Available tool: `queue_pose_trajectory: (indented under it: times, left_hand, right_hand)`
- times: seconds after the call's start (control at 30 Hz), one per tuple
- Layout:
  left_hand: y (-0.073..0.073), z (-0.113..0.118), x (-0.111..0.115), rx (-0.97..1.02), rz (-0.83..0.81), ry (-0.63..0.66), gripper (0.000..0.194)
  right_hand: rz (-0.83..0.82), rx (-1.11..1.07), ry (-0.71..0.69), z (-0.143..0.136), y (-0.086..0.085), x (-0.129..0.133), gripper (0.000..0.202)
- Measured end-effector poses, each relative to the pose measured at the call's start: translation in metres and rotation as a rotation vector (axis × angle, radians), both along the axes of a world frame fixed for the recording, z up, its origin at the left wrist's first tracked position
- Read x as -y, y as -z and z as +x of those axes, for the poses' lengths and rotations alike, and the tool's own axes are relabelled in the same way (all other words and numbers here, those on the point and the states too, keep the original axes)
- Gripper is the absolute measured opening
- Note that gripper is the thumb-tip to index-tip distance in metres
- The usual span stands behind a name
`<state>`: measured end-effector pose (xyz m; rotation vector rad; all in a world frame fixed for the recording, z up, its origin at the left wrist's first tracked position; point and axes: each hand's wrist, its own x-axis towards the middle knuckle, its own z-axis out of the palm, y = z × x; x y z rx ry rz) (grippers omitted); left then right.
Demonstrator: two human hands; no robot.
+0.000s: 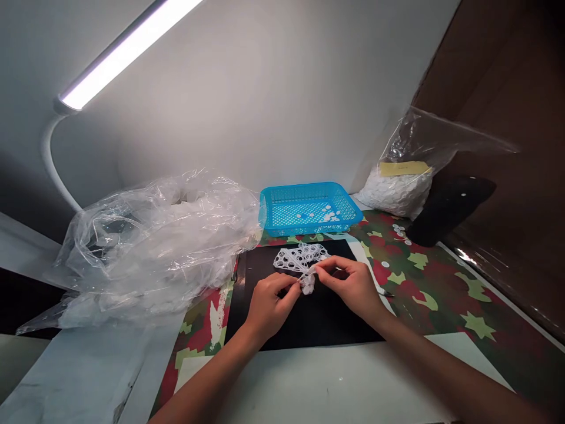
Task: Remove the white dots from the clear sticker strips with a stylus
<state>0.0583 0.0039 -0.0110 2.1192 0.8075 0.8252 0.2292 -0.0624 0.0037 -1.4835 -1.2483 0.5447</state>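
Note:
A white sheet full of round holes lies bunched on the black mat. In front of it, a small crumpled cluster of white pieces is between my hands. My left hand pinches the cluster's left side with thumb and forefinger. My right hand pinches its upper right, close to the holed sheet's near edge. Whether the cluster is joined to the sheet, I cannot tell.
Behind the mat stands a blue plastic basket holding several white discs. Clear plastic bags are heaped at left. A bag of white pieces and a black cylindrical object stand at right. A lamp hangs upper left.

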Motion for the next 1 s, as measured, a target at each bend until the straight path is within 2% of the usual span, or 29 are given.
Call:
queue_pose_trajectory:
  times: [0.23,0.37,0.5,0.73,0.9,1.0]
  left_hand:
    - [-0.005,0.002,-0.002,0.105,-0.174,-0.045,0.020]
    - [-0.007,0.003,-0.003,0.191,-0.304,-0.046,0.017]
    - [-0.004,0.005,-0.006,0.278,-0.504,-0.020,0.017]
    - [-0.001,0.007,-0.016,0.430,-0.825,-0.040,0.021]
    - [-0.002,0.007,-0.016,0.487,-0.915,-0.057,0.021]
    - [-0.002,0.008,-0.016,0.502,-0.937,-0.059,0.020]
  right_hand:
    - [0.018,-0.324,0.078,0.018,0.004,-0.010,0.021]
    - [-0.001,-0.462,0.003,0.023,0.003,-0.011,0.019]
    - [-0.018,-0.580,-0.065,0.020,0.003,-0.010,0.018]
    - [-0.096,-0.884,-0.061,0.024,0.010,-0.016,0.011]
    - [-0.107,-0.923,-0.052,0.032,0.018,-0.021,0.010]
    - [-0.079,-0.899,-0.064,0.036,0.014,-0.025,0.015]
